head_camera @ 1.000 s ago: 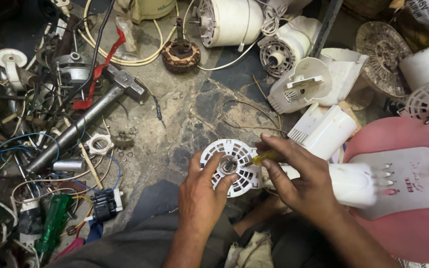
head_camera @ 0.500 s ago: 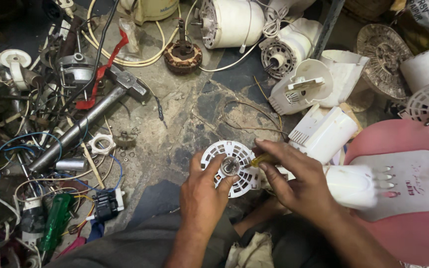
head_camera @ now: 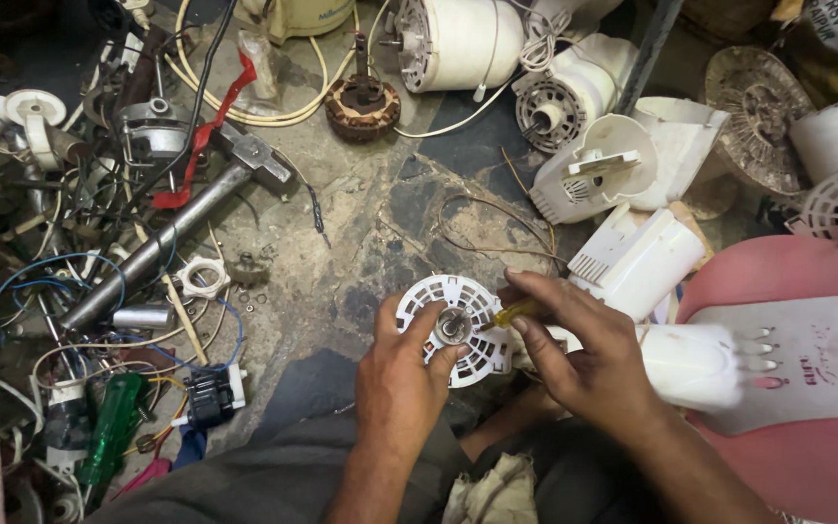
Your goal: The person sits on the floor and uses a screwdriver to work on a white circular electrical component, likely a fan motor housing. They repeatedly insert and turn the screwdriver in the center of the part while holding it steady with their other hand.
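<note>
White slotted motor cover (head_camera: 458,325) pinched in left hand (head_camera: 402,383) fingers, yellow-handled screwdriver (head_camera: 516,312) gripped in right hand (head_camera: 589,364) fingers.

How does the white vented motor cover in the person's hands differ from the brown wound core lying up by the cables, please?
The white vented cover is pale plastic with slots; the brown wound core is dark, with coppery windings. The cover is gripped by the left hand while the right hand puts a yellow-handled tool to it; the core lies untouched on the floor. Both are round.
</note>
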